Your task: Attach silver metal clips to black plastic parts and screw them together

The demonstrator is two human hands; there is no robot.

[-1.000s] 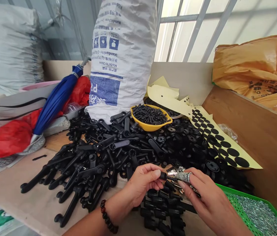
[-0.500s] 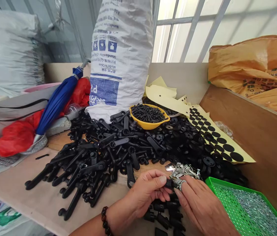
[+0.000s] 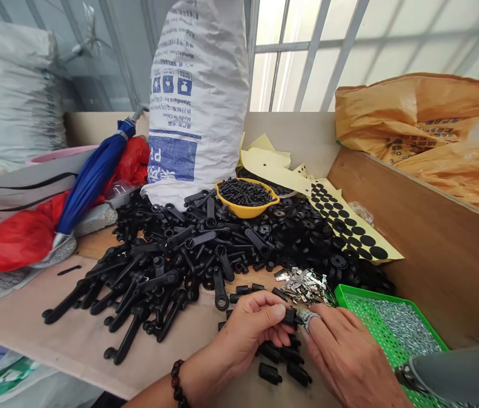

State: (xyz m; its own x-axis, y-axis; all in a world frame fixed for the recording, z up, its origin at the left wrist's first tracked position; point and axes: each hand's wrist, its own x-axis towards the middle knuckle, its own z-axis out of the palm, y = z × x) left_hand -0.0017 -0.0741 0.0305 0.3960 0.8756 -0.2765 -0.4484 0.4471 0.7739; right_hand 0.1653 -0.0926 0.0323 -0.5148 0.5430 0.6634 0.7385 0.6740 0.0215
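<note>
Nearly everything on the table has slid towards 9 o'clock in the view since half a second ago, and a blurred grey cylinder [image 3: 464,374] now shows at 4 o'clock. More loose parts lie uncovered around the hands.

Clock directions run from the one held black piece [image 3: 291,316], low and right of centre. The left hand [image 3: 256,323] pinches it between thumb and bent fingers, closed down to its width. The right hand [image 3: 341,345], a grey wrap [image 3: 307,317] on one finger, brings its fingertips close together at the piece's narrow end; whether they grip it or something small is hidden.

With so little to hold, the piece could probably twist or slip if the left pinch loosens or the right fingers push off-line. Dropped, it could be lost among its neighbours.

Counted: at least four loose black parts [image 3: 270,374] at 6 o'clock, and about four more at 10. One heap of metal clips [image 3: 305,286] at 1 o'clock, too jumbled to number. One green tray [image 3: 341,293] at 3 o'clock, with uncountable silver pins [image 3: 407,326]. One yellow bowl [image 3: 245,212] at 11, full of small black parts.
</note>
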